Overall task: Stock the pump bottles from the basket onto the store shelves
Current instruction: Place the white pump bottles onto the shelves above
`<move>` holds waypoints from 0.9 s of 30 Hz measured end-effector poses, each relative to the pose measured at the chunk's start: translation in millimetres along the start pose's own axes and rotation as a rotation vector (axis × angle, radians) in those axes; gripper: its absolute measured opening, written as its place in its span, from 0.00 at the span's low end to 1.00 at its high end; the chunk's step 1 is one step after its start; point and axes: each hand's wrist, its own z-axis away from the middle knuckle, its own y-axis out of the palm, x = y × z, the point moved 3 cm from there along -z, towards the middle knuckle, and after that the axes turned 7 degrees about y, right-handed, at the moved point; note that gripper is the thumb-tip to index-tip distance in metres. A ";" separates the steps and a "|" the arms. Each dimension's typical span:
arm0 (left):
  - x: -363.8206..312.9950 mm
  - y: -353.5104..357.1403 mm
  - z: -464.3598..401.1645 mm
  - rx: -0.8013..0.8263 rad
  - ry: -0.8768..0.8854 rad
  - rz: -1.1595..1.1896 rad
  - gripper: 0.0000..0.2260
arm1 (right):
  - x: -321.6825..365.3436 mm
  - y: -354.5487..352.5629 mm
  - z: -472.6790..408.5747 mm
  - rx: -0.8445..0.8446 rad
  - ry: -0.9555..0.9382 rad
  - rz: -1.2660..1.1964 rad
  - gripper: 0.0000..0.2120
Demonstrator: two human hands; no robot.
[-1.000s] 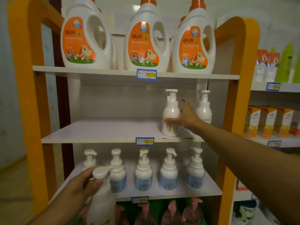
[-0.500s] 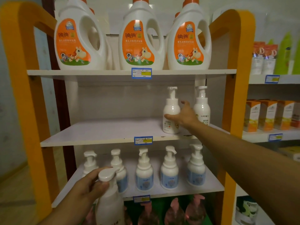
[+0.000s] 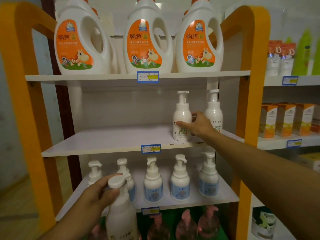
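Observation:
My right hand (image 3: pixel 199 125) wraps around a white pump bottle (image 3: pixel 181 116) that stands upright at the right end of the middle shelf (image 3: pixel 107 141). A second white pump bottle (image 3: pixel 213 110) stands just right of it, against the shelf's side. My left hand (image 3: pixel 102 191) grips the neck of another white pump bottle (image 3: pixel 121 212), held up low in front of the lower shelf. The basket is out of view.
The lower shelf (image 3: pixel 190 203) carries a row of several blue-labelled pump bottles (image 3: pixel 180 181). Three large white jugs with orange labels (image 3: pixel 147 42) fill the top shelf. Pink bottles (image 3: pixel 187 226) stand on the bottom level. Orange uprights (image 3: pixel 249 84) frame the unit; neighbouring shelves hold orange boxes (image 3: pixel 285 118).
The bottle under my right hand has settled upright on the middle shelf beside its neighbour. My left hand has lifted its bottle slightly higher. The view has moved closer to the shelves.

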 end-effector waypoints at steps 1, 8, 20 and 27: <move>-0.1 0.3 -0.9 0.004 0.009 -0.008 0.13 | -0.2 0.9 0.2 -0.004 -0.007 -0.007 0.35; -9.3 -1.1 -4.8 -0.009 0.099 -0.011 0.14 | 0.4 4.9 7.1 0.011 -0.044 -0.002 0.39; -63.6 -17.7 -28.9 -0.143 0.262 0.056 0.15 | 26.8 39.8 126.8 0.471 -0.204 -0.092 0.17; -83.5 -9.8 -47.2 -0.104 0.337 0.084 0.15 | 37.0 79.3 165.5 0.631 -0.194 -0.154 0.26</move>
